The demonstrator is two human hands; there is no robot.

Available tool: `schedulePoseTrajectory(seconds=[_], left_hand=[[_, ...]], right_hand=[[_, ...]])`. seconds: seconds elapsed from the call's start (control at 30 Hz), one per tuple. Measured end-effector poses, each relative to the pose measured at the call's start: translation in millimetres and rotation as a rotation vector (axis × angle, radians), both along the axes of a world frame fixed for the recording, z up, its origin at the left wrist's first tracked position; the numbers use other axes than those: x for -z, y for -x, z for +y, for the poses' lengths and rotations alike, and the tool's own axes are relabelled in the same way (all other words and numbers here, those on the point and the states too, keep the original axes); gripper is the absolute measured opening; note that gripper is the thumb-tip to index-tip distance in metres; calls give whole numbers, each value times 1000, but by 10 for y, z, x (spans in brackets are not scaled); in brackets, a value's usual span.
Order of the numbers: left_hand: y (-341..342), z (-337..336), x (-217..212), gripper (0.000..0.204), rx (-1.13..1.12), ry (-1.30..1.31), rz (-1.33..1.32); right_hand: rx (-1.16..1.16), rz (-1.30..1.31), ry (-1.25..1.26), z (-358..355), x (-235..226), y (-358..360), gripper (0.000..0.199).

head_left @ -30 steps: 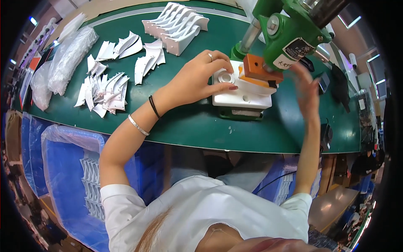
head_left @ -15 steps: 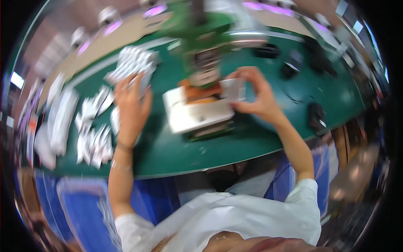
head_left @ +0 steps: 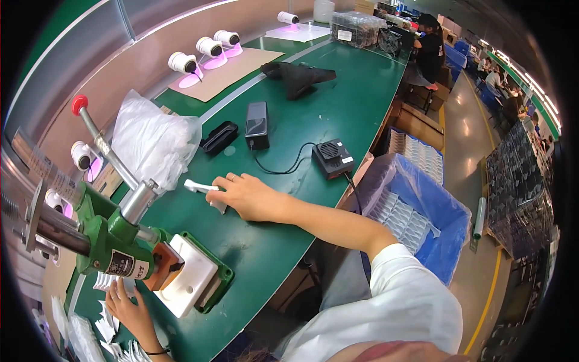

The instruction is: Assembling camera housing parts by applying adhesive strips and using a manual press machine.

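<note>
A white plastic piece [head_left: 198,186] with a rounded end is pinched in my right hand [head_left: 252,198], low over the green table beyond the press. Part of that piece hides under the fingers. My left hand [head_left: 128,309] reaches to the near side of the green hand press [head_left: 99,232], fingers apart, beside a row of white pieces [head_left: 107,282]; the press partly covers that row. Between my hands, a white block [head_left: 192,277] sits on the press base, under an orange-brown pressing head [head_left: 161,265]. The press lever [head_left: 111,151] ends in a red knob.
A clear plastic bag [head_left: 154,136] lies behind the press. Farther along are a black tray [head_left: 219,138], a black device [head_left: 257,125], a corded black box [head_left: 333,158] and dark cloth [head_left: 298,77]. A blue bin [head_left: 443,241] with white parts stands right of the table. Another person [head_left: 429,51] sits far off.
The view has swung to the right. My right hand has left the press head and is now farther right, with a white piece in it. My left hand stays by the white pieces.
</note>
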State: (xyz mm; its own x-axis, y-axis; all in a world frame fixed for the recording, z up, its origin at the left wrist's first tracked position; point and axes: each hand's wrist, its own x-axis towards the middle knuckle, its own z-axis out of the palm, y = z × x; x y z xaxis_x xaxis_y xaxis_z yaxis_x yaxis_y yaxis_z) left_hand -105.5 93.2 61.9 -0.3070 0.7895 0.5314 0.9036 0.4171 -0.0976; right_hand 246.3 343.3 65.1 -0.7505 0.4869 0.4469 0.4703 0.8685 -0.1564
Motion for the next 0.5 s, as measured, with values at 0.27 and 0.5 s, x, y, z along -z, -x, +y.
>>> schedulePoseTrajectory(seconds=[0.27, 0.5], left_hand=[[4, 9, -6, 48, 18, 34, -2], [-8, 55, 63, 48, 16, 37, 17]], right_hand=[[-28, 223, 62, -42, 18, 19, 22], [53, 329, 51, -91, 37, 84, 22]])
